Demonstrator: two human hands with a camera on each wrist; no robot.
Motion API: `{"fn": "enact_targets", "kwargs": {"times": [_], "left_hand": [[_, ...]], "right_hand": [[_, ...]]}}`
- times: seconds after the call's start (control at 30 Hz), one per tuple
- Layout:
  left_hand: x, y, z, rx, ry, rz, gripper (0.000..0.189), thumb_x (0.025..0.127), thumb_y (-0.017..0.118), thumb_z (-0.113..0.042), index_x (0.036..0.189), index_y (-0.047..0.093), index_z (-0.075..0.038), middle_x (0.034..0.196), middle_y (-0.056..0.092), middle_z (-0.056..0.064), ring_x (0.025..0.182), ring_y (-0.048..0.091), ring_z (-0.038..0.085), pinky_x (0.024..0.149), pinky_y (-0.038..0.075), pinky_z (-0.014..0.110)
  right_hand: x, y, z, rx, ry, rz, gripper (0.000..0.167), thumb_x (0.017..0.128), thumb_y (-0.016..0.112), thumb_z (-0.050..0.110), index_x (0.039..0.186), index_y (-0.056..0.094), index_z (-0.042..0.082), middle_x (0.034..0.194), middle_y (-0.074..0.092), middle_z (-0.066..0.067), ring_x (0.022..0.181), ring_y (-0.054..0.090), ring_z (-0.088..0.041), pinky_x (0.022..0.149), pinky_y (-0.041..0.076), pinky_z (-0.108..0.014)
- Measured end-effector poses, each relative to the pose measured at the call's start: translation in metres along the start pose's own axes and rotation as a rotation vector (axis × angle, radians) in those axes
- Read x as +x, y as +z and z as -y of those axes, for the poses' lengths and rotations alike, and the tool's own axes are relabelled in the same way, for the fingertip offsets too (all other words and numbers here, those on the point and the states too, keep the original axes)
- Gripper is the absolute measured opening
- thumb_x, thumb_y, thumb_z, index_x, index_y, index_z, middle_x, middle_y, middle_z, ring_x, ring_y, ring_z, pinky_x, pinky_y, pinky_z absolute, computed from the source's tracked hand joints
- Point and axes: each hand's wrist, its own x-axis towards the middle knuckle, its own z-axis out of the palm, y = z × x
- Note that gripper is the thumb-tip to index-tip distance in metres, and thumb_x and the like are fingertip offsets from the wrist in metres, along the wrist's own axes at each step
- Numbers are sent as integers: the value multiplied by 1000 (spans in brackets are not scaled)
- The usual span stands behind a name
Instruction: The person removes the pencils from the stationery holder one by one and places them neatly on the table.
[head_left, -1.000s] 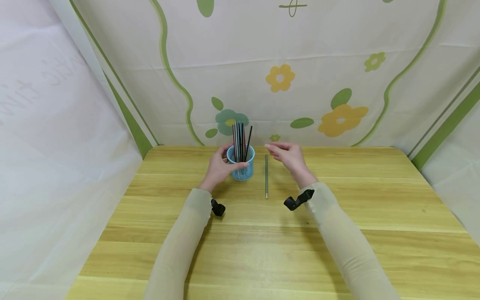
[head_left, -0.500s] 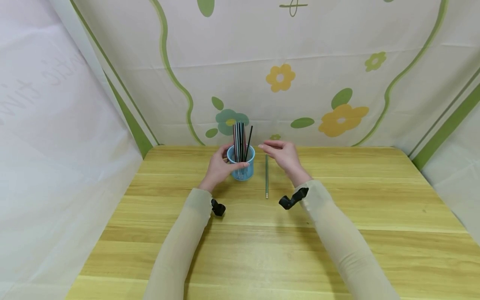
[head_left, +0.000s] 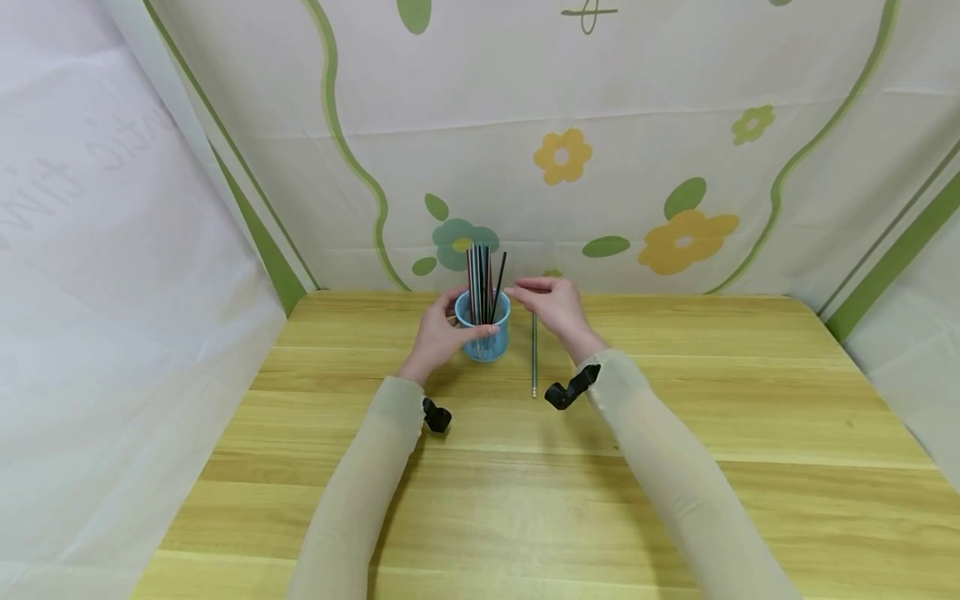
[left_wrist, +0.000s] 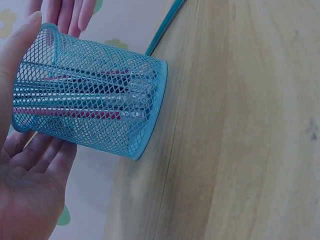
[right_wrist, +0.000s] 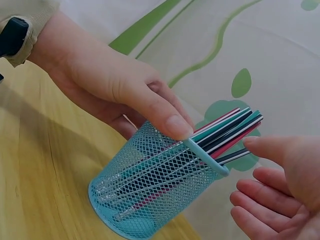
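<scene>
My left hand (head_left: 435, 340) holds a light blue mesh pencil cup (head_left: 486, 348) near the table's back edge. Its thumb lies on the rim, and its fingers are around the far left side. Several dark, red and green pencils (right_wrist: 230, 132) stand in the cup, eraser ends down. One black pencil (head_left: 500, 275) leans to the right, apart from the bunch. My right hand (head_left: 561, 310) is just right of the rim, fingers loosely bent, thumb tip close to that leaning pencil; contact is unclear. Below this hand a green pencil (head_left: 534, 358) lies on the table, eraser end toward me.
The wooden table (head_left: 480, 500) reaches back to a white fabric wall (head_left: 465, 167) printed with flowers and leaves. A second fabric panel (head_left: 112, 292) borders the left side. Black wrist cameras (head_left: 437, 415) sit on both sleeves.
My right hand has moved left, from beyond the lying pencil to beside the cup's rim. The left hand and cup have stayed in place.
</scene>
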Motion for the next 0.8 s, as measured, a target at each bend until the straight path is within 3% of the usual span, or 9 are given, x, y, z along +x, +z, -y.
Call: {"fn": "enact_targets", "kwargs": {"times": [0.4,0.8], "left_hand": [[0,0,0,-4,-3,0,89,75,93,-39,147,49,-11,133,58,4,115,62,24,96,53,41],[2,0,2,-18,7,1,88,75,93,-38,147,49,-12,134,58,5,115,61,22,97,53,40]], "right_hand": [[20,14,-11,48,-2,57,44,92,79,30,130,71,9,133,65,-8,115,65,-21,100,51,-37],[25,21,-16,75,-9,34,41,91,81,27,125,72,5,127,68,-11,111,67,-22,100,51,-37]]}}
